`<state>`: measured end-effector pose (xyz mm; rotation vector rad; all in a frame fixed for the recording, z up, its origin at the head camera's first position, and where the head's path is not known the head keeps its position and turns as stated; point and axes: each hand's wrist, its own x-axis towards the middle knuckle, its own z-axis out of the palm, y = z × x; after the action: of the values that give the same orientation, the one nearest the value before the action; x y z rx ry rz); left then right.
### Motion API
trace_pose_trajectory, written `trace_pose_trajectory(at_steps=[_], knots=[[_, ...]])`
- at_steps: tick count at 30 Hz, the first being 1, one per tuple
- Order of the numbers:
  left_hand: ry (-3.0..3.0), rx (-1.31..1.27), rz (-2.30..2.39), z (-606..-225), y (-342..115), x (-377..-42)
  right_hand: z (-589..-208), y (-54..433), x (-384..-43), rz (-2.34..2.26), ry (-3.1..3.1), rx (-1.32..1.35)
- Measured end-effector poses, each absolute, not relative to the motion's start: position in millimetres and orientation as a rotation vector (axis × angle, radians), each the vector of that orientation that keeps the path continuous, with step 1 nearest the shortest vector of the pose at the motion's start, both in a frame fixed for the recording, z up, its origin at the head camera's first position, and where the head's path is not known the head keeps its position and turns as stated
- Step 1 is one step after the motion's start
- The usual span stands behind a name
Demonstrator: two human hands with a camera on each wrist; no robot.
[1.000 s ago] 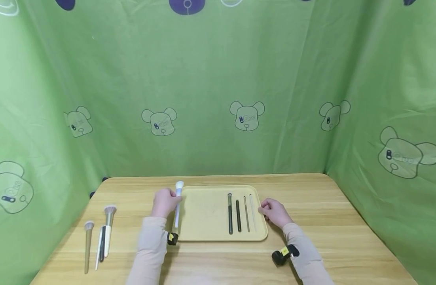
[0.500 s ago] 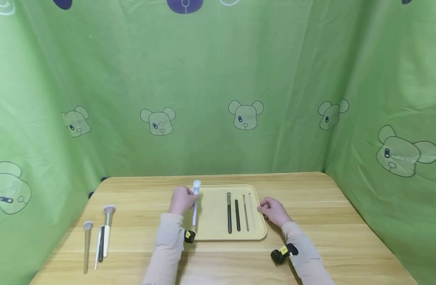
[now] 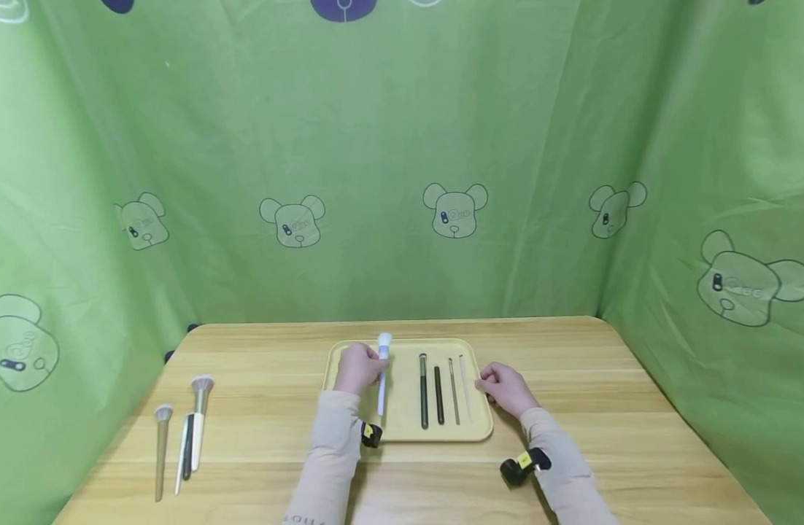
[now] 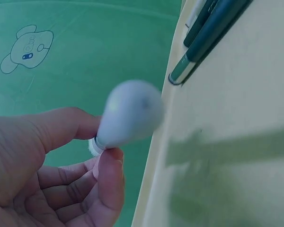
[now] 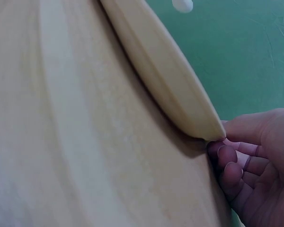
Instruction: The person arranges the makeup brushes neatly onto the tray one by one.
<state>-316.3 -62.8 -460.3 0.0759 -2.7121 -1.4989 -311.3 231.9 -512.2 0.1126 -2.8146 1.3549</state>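
Note:
My left hand (image 3: 357,369) pinches a white makeup brush (image 3: 381,394) between thumb and fingers, with its bristles toward the back. They are over the left half of a pale yellow tray (image 3: 402,408). In the left wrist view the rounded handle end of the brush (image 4: 132,113) faces the camera, held above the tray surface. My right hand (image 3: 507,386) grips the tray's right rim, thumb and fingers at the edge in the right wrist view. On the tray's right side lie a dark green brush (image 3: 424,394), a shorter black one (image 3: 439,397), a thin brown one (image 3: 454,394) and a thin white one (image 3: 465,390).
On the wooden table (image 3: 271,437) at the left lie a tan-handled brush (image 3: 161,459), a large white-handled brush (image 3: 198,437), a black one (image 3: 188,452) and a slim white one (image 3: 181,459). A green curtain (image 3: 376,146) surrounds the table's back and sides.
My left hand has carried the white makeup brush rightward from the tray's left edge to over its left-middle part. My right hand has stayed at the right rim.

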Motion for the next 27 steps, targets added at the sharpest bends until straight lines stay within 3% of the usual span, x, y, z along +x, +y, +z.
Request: trace_pose_trajectory(at_steps=[27], knots=[[-2.744, 0.127, -1.535, -482, -26, -318, -513, 233, -312, 1.361, -2.816, 0.126]])
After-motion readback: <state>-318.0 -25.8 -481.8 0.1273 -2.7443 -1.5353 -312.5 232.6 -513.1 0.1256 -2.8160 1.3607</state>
